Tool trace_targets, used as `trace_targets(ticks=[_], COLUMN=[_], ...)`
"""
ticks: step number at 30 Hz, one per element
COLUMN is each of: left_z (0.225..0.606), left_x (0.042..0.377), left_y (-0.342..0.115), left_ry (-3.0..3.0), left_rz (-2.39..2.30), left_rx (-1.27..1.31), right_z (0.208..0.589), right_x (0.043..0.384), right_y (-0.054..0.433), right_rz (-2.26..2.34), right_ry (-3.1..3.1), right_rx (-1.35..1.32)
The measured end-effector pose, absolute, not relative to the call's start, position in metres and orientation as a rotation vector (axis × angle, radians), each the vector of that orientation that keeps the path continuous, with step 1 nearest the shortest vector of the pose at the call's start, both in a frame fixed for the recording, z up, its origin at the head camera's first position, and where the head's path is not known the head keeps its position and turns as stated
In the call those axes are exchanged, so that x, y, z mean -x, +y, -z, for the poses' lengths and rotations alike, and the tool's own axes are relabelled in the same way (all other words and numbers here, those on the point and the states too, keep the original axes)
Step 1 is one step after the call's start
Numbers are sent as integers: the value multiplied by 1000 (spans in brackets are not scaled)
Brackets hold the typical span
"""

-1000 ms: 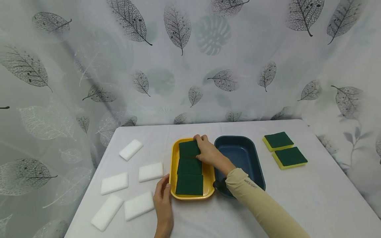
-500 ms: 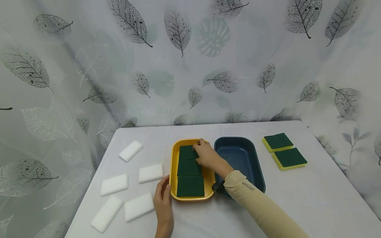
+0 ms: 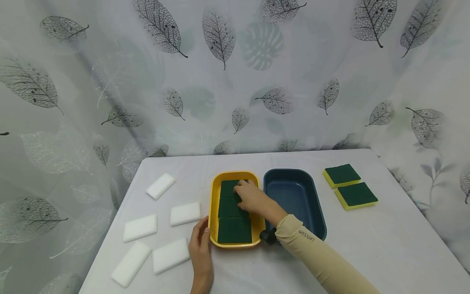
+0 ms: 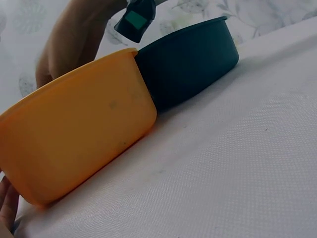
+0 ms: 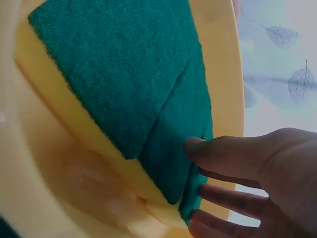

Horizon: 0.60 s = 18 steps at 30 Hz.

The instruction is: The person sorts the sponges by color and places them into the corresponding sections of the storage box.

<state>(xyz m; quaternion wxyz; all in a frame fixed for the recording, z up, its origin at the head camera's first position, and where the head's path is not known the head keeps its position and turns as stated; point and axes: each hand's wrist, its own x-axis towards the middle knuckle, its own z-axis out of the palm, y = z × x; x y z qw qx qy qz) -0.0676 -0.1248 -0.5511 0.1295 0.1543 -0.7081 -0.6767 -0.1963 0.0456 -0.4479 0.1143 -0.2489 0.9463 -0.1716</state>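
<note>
In the head view, three sponges with dark green tops lie in a row in a yellow tub [image 3: 258,241]: a near sponge [image 3: 235,230], a middle sponge [image 3: 229,208] and a far sponge [image 3: 227,188]. My right hand [image 3: 255,199] reaches over the tub's right rim. The right wrist view shows its thumb touching the middle sponge's green top, with the other fingers extended at the far sponge. Yellow sides of the sponges show there too. My left hand [image 3: 200,247] rests against the tub's left outer wall, its fingers fairly straight; most of it is out of the left wrist view.
Against the tub's right side stands a dark blue tub [image 3: 293,192]. Two green-and-yellow sponges [image 3: 356,194] lie at the right. Several white sponge blocks [image 3: 170,255] are spread over the table's left. A leaf-patterned curtain [image 3: 235,81] hangs behind. A black wrist camera [image 3: 269,237] sits at my right wrist.
My right hand has moved from the far sponge's far right corner slightly nearer and to the left over the sponges. The left hand stays against the yellow tub.
</note>
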Motion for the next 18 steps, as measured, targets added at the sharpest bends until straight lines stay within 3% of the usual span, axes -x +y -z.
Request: trace_targets(ticks=[18], left_z=[550], left_x=[67], left_y=[-124], left_ry=[-2081], left_rz=[1952], left_rx=[-453], right_z=[450], right_x=[174], right_y=[45], right_rz=[262], right_ry=[2738], right_rx=[707])
